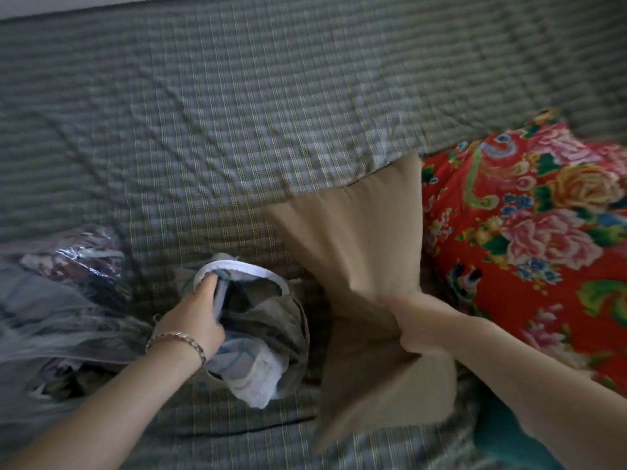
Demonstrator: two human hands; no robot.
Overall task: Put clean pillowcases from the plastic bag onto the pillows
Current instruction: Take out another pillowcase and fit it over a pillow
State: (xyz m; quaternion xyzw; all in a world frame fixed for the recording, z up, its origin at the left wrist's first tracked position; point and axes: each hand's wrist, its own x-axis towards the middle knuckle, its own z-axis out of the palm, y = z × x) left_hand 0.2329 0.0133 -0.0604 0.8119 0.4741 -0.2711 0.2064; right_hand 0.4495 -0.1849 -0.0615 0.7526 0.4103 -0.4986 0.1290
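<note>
My right hand (419,322) grips a tan pillow (366,239) round its middle, bunching the fabric, and the pillow stands lengthwise on the bed. My left hand (195,318) holds the rim of a grey-blue pillowcase (258,334) with a white-edged opening, its fingers curled into the mouth. The pillowcase lies crumpled on the bed just left of the pillow. A clear plastic bag (88,259) with folded fabric inside lies at the far left.
A grey-green checked bedspread (237,113) covers the whole bed. A red floral quilt (529,232) is piled at the right, touching the pillow. Rumpled grey-blue cloth (44,317) lies at the left beside the bag.
</note>
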